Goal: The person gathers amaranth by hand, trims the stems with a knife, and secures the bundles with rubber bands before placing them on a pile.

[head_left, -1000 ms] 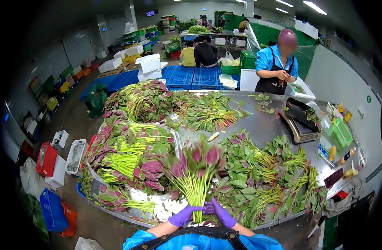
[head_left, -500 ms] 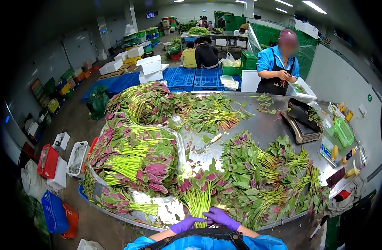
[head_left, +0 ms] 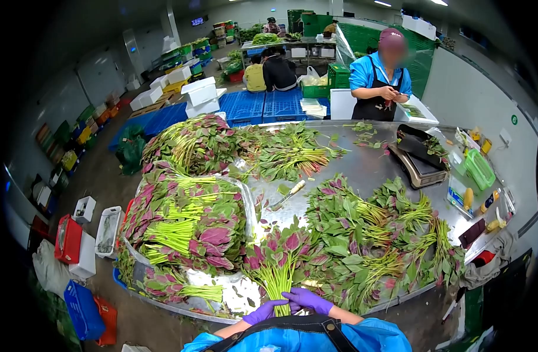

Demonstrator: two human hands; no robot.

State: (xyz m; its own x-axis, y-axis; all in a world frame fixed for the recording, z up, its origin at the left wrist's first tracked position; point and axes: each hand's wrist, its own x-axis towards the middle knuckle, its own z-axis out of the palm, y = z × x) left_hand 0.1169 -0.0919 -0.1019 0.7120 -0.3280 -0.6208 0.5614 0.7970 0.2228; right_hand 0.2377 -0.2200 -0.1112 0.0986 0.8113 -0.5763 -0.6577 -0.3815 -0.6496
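Bottom centre: left hand (head_left: 262, 311) and right hand (head_left: 309, 300), both in purple gloves, meet at the near table edge. Left is curled around the stem end of the amaranth bunch (head_left: 279, 261), thumb side up; right is laid over the same stems just above it, fingers bent down and pointing left. So both are closed on the bunch. It lies flat at bottom centre, stems toward the wearer, red-green leaves fanned away, between the stacked amaranth pile (head_left: 186, 220) at left and the loose pile (head_left: 374, 234) at right. Versus 1 s ago: then the bunch was lifted, blurred and leaves high; now it is down on the steel table (head_left: 368, 170) and sharp, with the hands lower and tighter together. The knife (head_left: 289, 194) at mid-table shows fully now. Further out are the scale (head_left: 418, 167) right of centre, the green basket (head_left: 479, 169) at the right edge and another amaranth heap (head_left: 192, 141) at upper left. A co-worker in blue (head_left: 377, 82) stands at the far table side, hands at chest. Hidden: cut stem ends and left fingertips are behind the gloves, wrists are cut off by the apron bib (head_left: 298, 325), and the co-worker's item is too small to read.
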